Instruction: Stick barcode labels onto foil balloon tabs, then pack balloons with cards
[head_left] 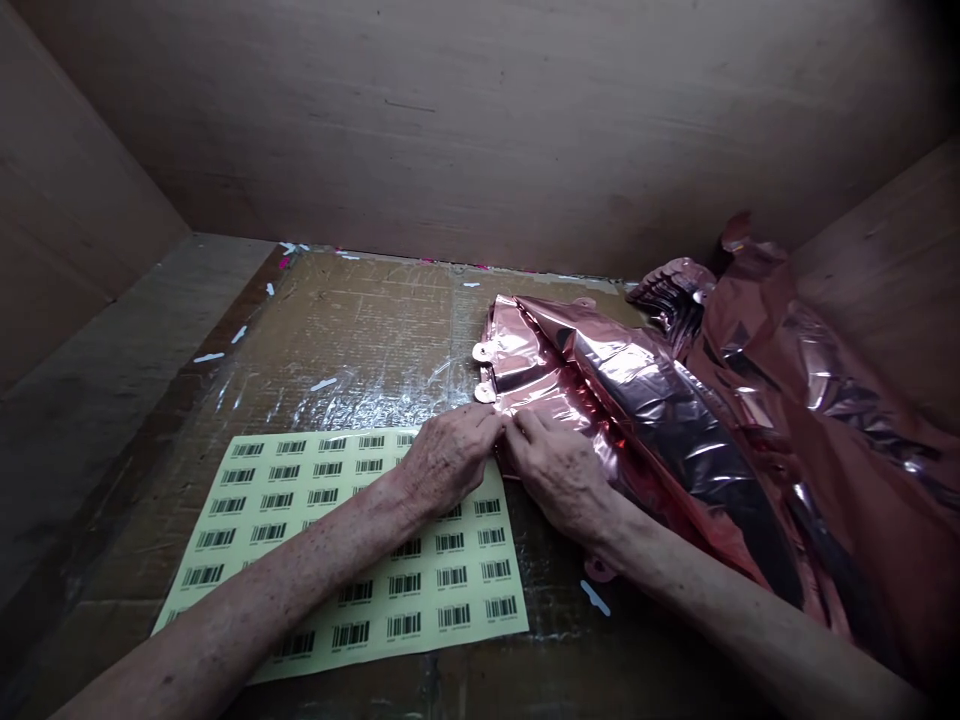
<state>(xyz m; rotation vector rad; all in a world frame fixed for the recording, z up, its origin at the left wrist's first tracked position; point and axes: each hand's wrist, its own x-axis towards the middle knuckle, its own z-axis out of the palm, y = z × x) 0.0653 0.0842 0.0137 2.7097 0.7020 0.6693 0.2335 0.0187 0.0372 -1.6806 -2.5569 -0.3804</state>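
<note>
Item: rose foil (600, 380), a flat folded piece lying right of centre on a taped cardboard top (360, 320), with a larger crumpled heap of foil (825, 420) behind and to its right.

Left hand (446, 460): rested palm-down over the upper right corner of the label sheet (352, 560), fingertips drawn together at the foil's near edge. Whether they pinched the foil or a label could not be told.

Right hand (559, 475): lay on the foil's near edge, thumb and forefinger closed together and touching the left fingertips.

Label sheet: pale yellow, rows of barcode stickers, flat on the top just left of the foil, partly under the left forearm.

Surround: plain board walls (480, 130) at back and sides; stray white tape scraps (595, 597) on the top.

Step, as judged: fine work at the foil's edge, probably pressing down or placing a sticker where both hands met. The next move would seemingly call for a firm smoothing press while the foil is held flat.
</note>
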